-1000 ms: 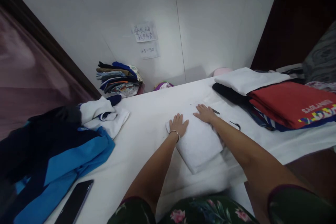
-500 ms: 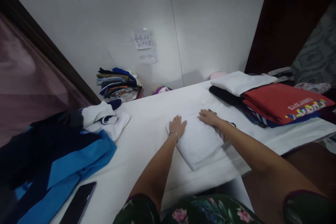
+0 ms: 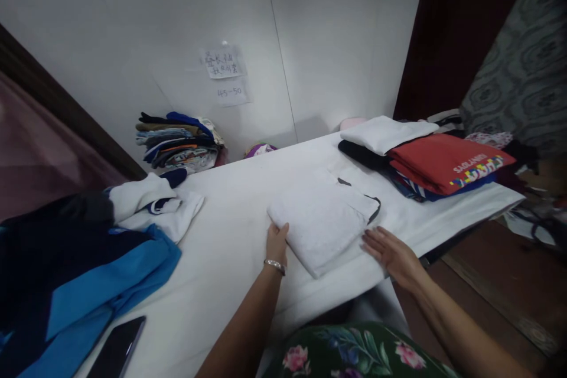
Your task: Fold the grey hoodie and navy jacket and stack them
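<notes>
Garment [image 3: 319, 224] in white, folded flat, lies on a white-covered table [image 3: 230, 236] between a person's left hand [image 3: 277, 242] and right hand [image 3: 393, 255]. The left, a bracelet [image 3: 275, 266] at its wrist, meets the near left edge; partly hidden, it may or may not be clamped on the cloth, and the view cannot tell. The right is flat and unclenched beside the opposite edge, a dark band [image 3: 377, 211] just ahead of it. Beyond the right hand sits folded red clothing [image 3: 443, 164]; left of the left hand lie heaped blue-and-dark clothes [image 3: 100, 292] and a phone [image 3: 117, 347].
</notes>
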`<state>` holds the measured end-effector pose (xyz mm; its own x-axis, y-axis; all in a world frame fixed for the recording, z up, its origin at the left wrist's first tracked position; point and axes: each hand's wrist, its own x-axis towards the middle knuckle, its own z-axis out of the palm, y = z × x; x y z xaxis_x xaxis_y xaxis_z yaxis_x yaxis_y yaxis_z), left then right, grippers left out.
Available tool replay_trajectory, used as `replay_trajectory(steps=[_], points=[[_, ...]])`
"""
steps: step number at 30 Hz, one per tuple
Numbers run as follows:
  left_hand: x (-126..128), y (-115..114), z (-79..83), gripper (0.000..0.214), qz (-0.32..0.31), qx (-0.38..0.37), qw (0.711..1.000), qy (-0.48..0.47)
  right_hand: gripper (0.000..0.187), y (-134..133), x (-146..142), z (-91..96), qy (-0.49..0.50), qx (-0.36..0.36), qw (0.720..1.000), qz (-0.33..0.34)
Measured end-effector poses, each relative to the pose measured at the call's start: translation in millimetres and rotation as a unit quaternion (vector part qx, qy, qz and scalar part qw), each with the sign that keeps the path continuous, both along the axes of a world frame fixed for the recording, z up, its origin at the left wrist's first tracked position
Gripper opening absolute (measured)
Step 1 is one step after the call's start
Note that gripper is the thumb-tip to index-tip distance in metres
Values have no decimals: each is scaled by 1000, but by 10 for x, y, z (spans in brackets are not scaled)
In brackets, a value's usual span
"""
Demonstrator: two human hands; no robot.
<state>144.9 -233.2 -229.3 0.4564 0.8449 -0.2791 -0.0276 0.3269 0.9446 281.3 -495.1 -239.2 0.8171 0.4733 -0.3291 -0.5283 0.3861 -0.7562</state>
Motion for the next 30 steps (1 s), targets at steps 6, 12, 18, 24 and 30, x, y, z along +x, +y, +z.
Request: replay_trajectory(steps=[6,12,18,24,30], points=[[-41,-205,258,29,-74,-247,966,4,15,263,-91,30,98,104,980,140],[150,-227,497,25,-30,-286,954,-83,21,378,-46,71,111,83,977,161],[230,-169,670,28,-24,-294,947,-124,42,412,-181,84,150,103,963,199],[181,-232,622,30,-25,-281,953,-108,38,698,90,135,153,211,961,98],[34,-283,362,22,-44,-252,965,-48,28,916,157,158,181,153,971,27]])
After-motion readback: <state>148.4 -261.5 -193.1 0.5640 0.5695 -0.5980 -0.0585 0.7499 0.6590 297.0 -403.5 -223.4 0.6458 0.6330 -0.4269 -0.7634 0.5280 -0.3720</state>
